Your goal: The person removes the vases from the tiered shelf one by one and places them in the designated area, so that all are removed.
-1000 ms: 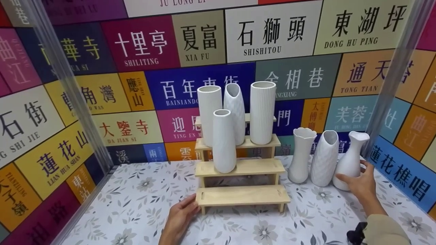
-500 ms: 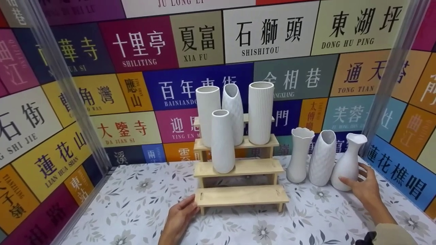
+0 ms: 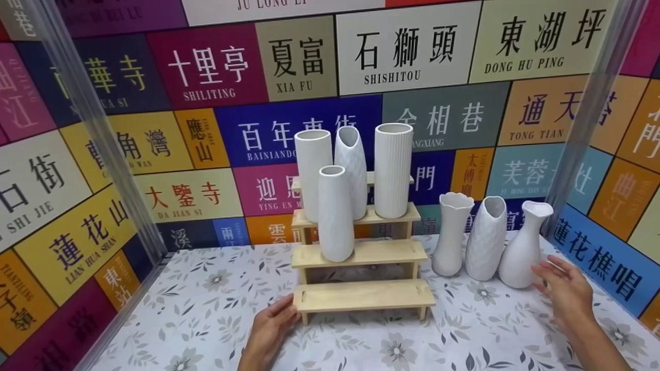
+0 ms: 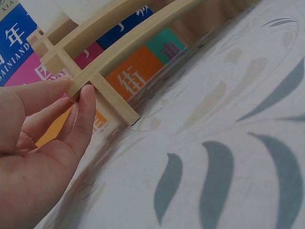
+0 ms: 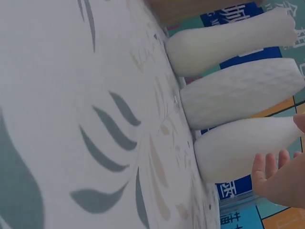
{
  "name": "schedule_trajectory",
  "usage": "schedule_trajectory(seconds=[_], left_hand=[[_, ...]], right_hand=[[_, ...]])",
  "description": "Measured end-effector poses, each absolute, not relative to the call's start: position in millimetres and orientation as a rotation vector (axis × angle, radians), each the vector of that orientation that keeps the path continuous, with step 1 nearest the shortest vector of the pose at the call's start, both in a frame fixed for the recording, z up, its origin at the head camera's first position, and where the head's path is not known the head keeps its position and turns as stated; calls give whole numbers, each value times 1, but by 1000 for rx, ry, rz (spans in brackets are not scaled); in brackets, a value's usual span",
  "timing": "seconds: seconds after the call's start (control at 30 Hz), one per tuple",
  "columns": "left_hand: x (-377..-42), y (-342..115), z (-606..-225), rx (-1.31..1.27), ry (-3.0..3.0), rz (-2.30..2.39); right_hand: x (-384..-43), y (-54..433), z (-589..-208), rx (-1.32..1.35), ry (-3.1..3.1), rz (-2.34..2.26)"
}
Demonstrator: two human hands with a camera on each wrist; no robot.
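Observation:
My left hand (image 3: 270, 330) pinches the front left corner of a stepped wooden display stand (image 3: 363, 296); the left wrist view shows the fingers (image 4: 86, 102) at that corner. My right hand (image 3: 567, 288) has its fingers extended, just right of a white vase with a flared mouth (image 3: 521, 263). To that vase's left stand a textured white vase with a slanted opening (image 3: 485, 242) and a white vase with a scalloped rim (image 3: 452, 237). All three are upright on the tabletop. In the right wrist view, the right fingers (image 5: 270, 164) are close to the flared vase.
On the stand's upper step are a plain cylinder vase (image 3: 313, 175), a slant-mouthed vase (image 3: 353, 175) and a ribbed cylinder vase (image 3: 393, 170). A tapered vase (image 3: 336, 221) stands one step lower. A floral cloth (image 3: 206, 309) covers the table; colourful sign-printed walls (image 3: 407, 51) surround it.
My right hand has let go of the flared-mouth vase and drawn back to the right. The left hand stays at the stand's corner.

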State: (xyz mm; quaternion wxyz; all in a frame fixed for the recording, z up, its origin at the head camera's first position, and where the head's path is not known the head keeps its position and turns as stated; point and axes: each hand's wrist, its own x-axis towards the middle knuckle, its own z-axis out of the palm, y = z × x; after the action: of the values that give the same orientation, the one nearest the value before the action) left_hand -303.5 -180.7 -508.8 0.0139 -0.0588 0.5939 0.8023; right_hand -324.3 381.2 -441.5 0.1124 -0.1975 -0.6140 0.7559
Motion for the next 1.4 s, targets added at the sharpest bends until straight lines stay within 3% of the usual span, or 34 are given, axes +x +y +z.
schedule_trajectory(seconds=[0.2,0.63,1.4], left_hand=[[-304,-181,-509,-204,1846,2494],[-304,-179,-508,-221,1850,2479],[-305,-179,-507,-247,1857,2463]], right_hand=[[-308,354,-428,-313,-1674,2428],[-295,280,-399,203,-1996,2168],[-323,176,-377,419,-2208,1956]])
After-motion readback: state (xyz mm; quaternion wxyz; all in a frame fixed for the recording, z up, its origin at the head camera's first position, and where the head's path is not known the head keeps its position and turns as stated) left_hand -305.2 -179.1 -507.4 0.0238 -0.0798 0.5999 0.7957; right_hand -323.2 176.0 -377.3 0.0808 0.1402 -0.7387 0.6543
